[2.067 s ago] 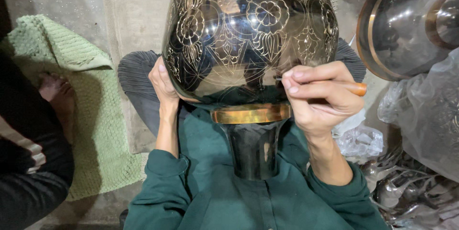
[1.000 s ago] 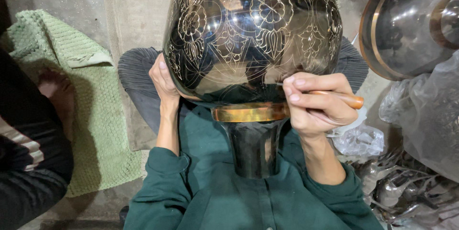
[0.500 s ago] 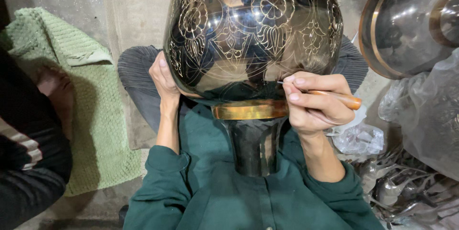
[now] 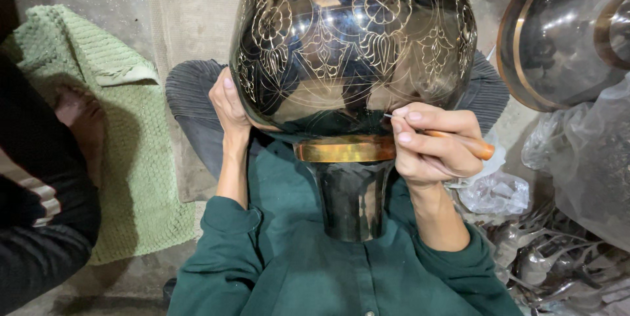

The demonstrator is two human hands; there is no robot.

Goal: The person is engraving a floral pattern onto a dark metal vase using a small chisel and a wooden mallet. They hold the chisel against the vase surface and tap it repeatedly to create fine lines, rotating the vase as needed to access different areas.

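Pressure stays light—our right hand (image 4: 436, 148) pinching the engraving tool (image 4: 453, 139), left hand (image 4: 230, 103) bracing the engraved black vase (image 4: 351, 40).

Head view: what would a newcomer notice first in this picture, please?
The large dark vase with shiny engraved flowers fills the upper centre, with a brass band at its neck. The right hand holds an orange-handled tool with its thin tip at the lower body of the vase, while the left hand rests against its other side. A green towel lies on the floor at the left.
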